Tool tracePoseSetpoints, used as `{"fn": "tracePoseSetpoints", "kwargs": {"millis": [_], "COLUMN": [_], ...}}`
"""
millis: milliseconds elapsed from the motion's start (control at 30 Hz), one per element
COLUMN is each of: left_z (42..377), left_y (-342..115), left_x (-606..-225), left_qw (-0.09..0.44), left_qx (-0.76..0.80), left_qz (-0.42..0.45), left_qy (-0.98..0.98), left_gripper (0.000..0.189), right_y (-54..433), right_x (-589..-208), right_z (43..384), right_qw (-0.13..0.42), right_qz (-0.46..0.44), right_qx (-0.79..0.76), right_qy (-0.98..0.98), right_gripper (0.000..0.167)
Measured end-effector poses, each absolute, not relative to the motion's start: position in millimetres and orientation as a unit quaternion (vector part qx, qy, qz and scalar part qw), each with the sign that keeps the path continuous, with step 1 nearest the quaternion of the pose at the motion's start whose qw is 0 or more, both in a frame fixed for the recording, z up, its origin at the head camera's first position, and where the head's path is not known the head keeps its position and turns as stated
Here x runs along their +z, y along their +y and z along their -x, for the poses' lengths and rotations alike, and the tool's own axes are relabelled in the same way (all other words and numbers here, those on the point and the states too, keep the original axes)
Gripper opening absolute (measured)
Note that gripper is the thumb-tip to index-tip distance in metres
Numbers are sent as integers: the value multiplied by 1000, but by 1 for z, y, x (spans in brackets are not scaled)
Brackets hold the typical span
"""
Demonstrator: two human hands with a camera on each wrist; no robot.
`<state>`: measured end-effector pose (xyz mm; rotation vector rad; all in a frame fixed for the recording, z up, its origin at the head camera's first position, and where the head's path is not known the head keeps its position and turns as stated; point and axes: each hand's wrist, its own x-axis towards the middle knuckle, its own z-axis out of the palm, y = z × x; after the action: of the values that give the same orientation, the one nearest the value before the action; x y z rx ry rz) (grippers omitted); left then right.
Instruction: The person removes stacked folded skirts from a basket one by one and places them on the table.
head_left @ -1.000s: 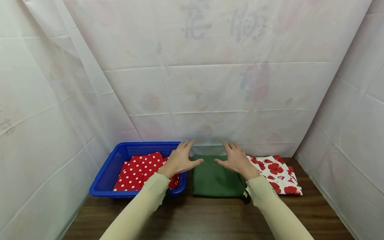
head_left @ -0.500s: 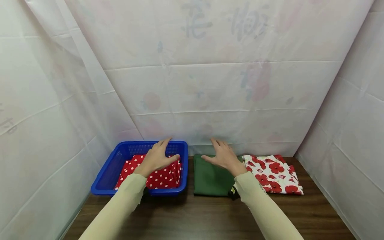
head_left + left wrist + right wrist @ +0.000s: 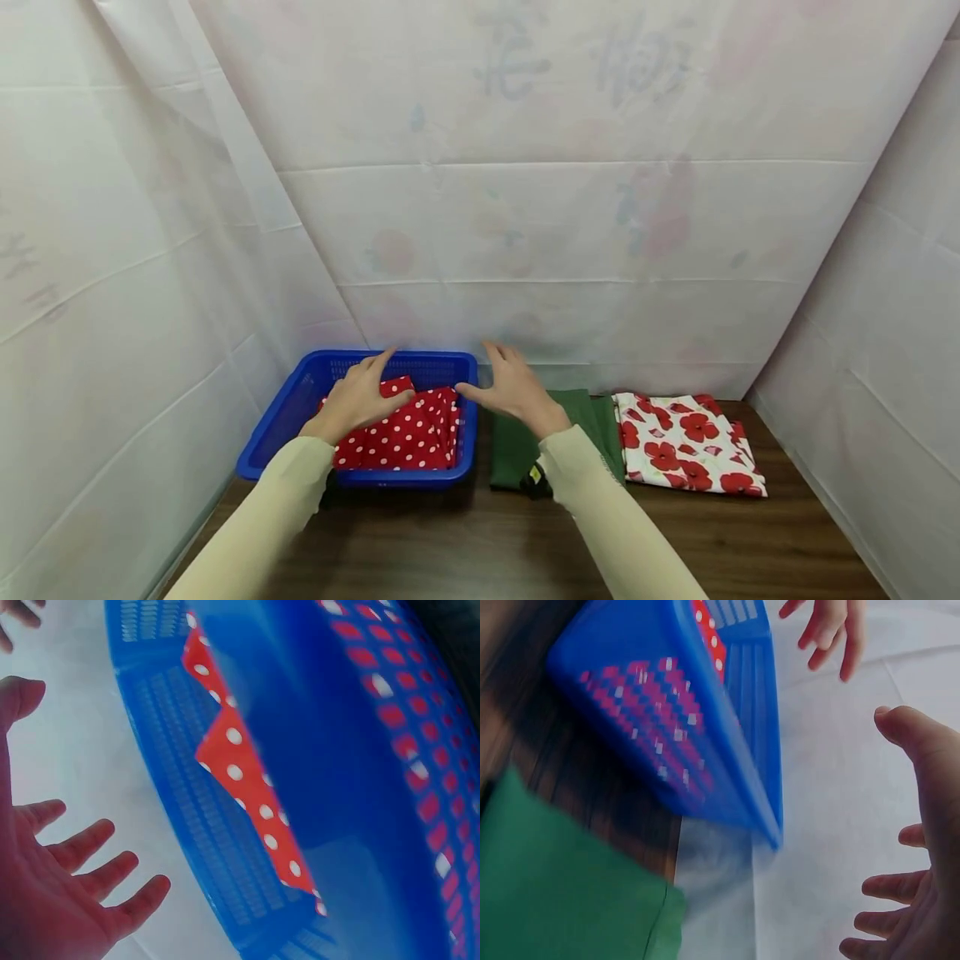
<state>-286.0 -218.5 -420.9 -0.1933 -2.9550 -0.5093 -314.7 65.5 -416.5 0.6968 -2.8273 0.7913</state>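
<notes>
Sleeves in pale beige run up from 6 o'clock, both arms angled toward 11. Left hand (image 3: 356,400) is over the blue basket (image 3: 279,417), palm down, fingers straight and slightly spread, thumb out toward 3 o'clock. It holds nothing; the left wrist view shows the palm clear of the basket wall, fingers splayed. Contact with the red polka-dot cloth (image 3: 408,433) under it: cannot tell from the head view.

Right hand (image 3: 513,390) is above the gap between the basket's right rim and the green folded cloth (image 3: 513,442), fingers extended and relaxed, thumb pointing toward 9 o'clock at the left hand. Nothing is gripped; the right wrist view shows the fingers loosely curved in free air, basket corner beside them.

Polka-dot cloth lies inside the basket, right half. Green cloth lies on the dark wood table (image 3: 750,550) just beside the basket at 3 o'clock. Floral cloth (image 3: 686,446) is next over, touching the green one's edge. White sheeting (image 3: 525,208) behind, at 12.
</notes>
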Motion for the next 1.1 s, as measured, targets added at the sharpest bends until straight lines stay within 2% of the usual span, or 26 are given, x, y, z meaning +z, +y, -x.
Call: {"fn": "tracePoseSetpoints", "kwargs": {"millis": [533,767,1100], "left_z": [274,268,261], "left_y": [-267,-280,-292], "left_x": [-438,-444,-460], "left_qw": [7,-10,-69], "left_qx": [-157,-162,-185], "left_qz": [6,-36,-103], "left_qy": [-988,-986,-975], "left_gripper": [104,109,116], "right_y": [-2,-27,-46], "right_x": [-432,-431,-445], "right_z": [300,285,269], "right_qw": [13,-32,-91], "right_qz": [-223,-165,-100], "right_qx": [296,329,367], "right_qy": [-929,-929,-920], "right_gripper": [103,101,100]}}
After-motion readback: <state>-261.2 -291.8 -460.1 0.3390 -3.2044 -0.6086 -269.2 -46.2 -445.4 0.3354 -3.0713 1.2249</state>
